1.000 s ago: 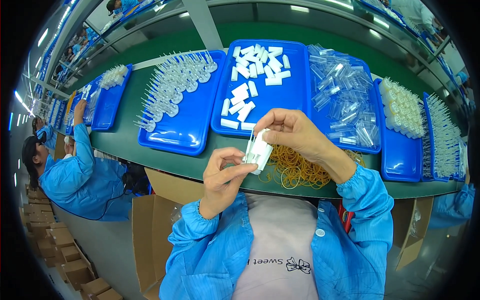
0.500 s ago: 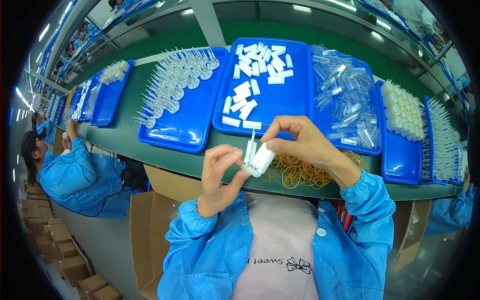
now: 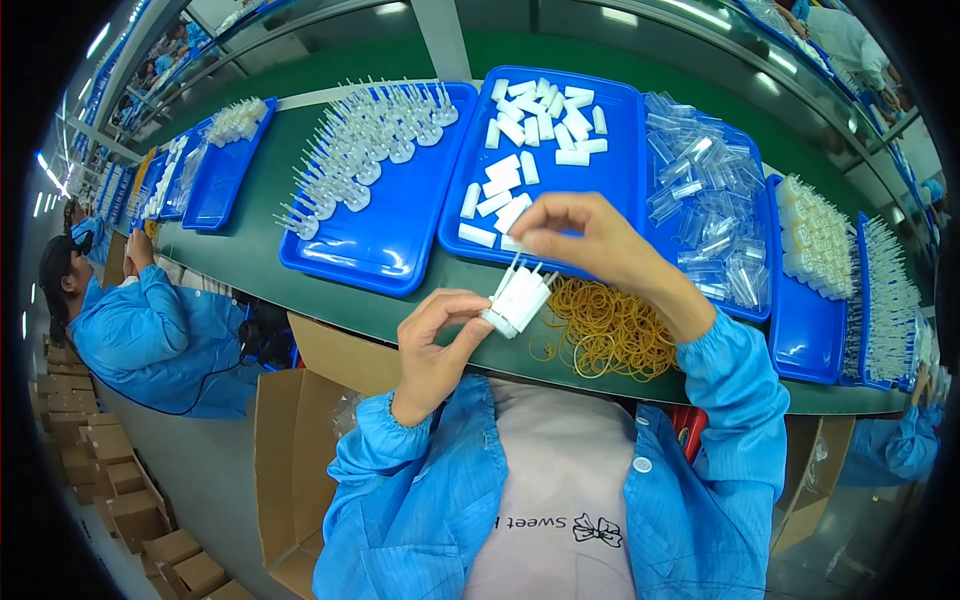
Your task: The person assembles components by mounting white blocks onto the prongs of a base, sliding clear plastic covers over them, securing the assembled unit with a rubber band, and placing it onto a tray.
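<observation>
Above the green tabletop point(image 3: 250, 240), both hands pinch a small bundle of white plastic pieces point(image 3: 516, 299): left hand point(image 3: 437, 345) grips its lower end, right hand point(image 3: 585, 240) its top, beside loose yellow rubber bands point(image 3: 605, 330).

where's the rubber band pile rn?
Head view, right of centre: the rubber band pile lies on the green table, under the right hand, in front of the white-piece tray.

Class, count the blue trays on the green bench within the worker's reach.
3: blue tray of clear needle-like parts on the left, one of white caps in the middle, one of clear tubes on the right. More trays lie farther along both sides.
</observation>
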A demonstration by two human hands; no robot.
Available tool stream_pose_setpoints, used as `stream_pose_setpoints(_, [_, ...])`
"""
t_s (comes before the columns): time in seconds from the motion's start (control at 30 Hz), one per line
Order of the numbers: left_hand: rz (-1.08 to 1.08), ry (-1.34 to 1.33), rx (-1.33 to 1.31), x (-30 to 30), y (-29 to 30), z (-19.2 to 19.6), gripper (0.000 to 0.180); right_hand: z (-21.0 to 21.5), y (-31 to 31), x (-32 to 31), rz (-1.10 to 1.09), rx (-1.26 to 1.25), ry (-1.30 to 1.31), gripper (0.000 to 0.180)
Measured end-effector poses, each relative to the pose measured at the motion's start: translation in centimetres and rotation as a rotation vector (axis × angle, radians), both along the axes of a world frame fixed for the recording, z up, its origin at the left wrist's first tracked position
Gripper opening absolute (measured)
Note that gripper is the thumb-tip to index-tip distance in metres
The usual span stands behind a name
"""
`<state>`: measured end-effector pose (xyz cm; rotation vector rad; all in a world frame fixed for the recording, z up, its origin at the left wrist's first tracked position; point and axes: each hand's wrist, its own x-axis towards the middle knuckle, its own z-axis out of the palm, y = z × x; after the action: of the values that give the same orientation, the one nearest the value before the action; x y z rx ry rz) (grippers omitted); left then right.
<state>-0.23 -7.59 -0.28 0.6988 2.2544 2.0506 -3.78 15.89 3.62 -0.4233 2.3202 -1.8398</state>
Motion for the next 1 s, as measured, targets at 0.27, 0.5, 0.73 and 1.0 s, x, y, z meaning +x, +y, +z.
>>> stream_pose_setpoints(0.27, [0.038,0.120,-0.133,0.0,0.1,-0.1,0.015,-6.0,0.5,-4.2,-0.219,0.946,0.908,0.022])
stream_pose_setpoints(0.5, [0.071,0.262,-0.227,0.0,0.1,0.0,0.016,-4.8,1.2,-2.3,-0.172,0.922,0.805,0.017])
stream_pose_setpoints(0.73, [0.061,0.348,-0.201,0.0,0.7,0.5,0.016,-2.0,1.9,0.7,-0.172,0.798,0.800,0.021])
stream_pose_setpoints(1.0, [0.045,0.241,-0.122,0.1,0.8,0.4,0.014,-1.9,2.0,1.3,-0.277,0.677,0.781,0.018])
